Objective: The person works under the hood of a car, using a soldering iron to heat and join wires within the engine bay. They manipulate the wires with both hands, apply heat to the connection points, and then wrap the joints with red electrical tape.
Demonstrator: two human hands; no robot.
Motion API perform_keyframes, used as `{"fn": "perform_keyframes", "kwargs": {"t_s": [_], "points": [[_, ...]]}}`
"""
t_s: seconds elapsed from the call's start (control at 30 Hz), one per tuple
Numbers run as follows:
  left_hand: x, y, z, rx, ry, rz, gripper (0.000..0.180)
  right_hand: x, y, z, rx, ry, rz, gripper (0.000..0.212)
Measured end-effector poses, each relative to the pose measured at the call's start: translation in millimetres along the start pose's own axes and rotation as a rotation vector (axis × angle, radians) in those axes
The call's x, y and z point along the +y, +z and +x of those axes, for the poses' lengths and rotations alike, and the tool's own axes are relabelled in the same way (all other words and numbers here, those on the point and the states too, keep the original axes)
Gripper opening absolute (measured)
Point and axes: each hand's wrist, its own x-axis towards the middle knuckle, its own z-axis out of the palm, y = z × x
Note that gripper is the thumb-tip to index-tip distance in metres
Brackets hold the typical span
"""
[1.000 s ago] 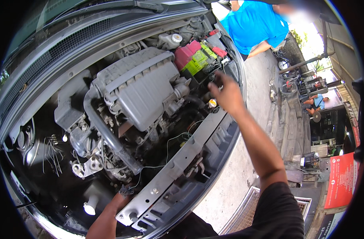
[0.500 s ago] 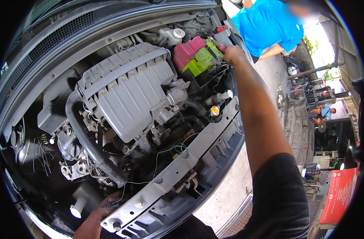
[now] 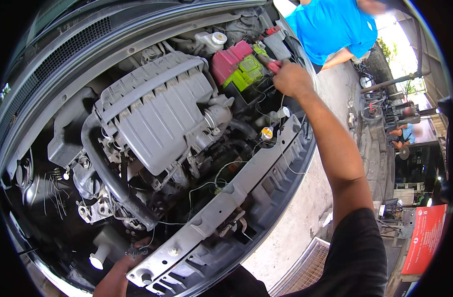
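Note:
In an open engine bay, my right hand is closed around a red-handled tool that looks like pliers. Its grey end reaches toward the battery area, beside the bright green cover and the red cover. Down at the lower left, my left hand reaches behind the metal front crossbar, fingers curled and partly hidden. A small dark clump sits against it. One thin pale wire runs from there along the crossbar and up toward the battery side.
A grey air-filter housing fills the middle of the bay, with a black hose on its left. A yellow cap and a white cap stand near the crossbar. Beyond the right fender is a person in a blue shirt.
My right hand has drawn back from the battery's far end, toward me, showing more of the red-handled tool. My left hand stays in nearly the same place.

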Motion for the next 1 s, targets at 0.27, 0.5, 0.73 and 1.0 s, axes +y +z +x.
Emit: {"fn": "perform_keyframes", "kwargs": {"t_s": [0.27,0.5,0.73,1.0], "points": [[8.5,4.5,-0.9,0.042,0.005,0.145,0.036,-39.8,-39.0,12.4,-0.072,-0.035,-0.022,0.049],[13.7,4.5,-4.3,0.091,-0.014,0.239,0.036,-26.9,-27.9,12.8,0.072,-0.367,0.071,0.045],[15.8,1.5,-14.5,0.133,-0.029,0.253,0.036,-51.9,-12.8,23.2,-0.327,0.081,0.400,0.029],[15.1,4.0,-9.0,0.135,-0.047,0.262,0.036,-15.8,27.6,25.0,-0.564,0.233,0.903,0.014]]}}
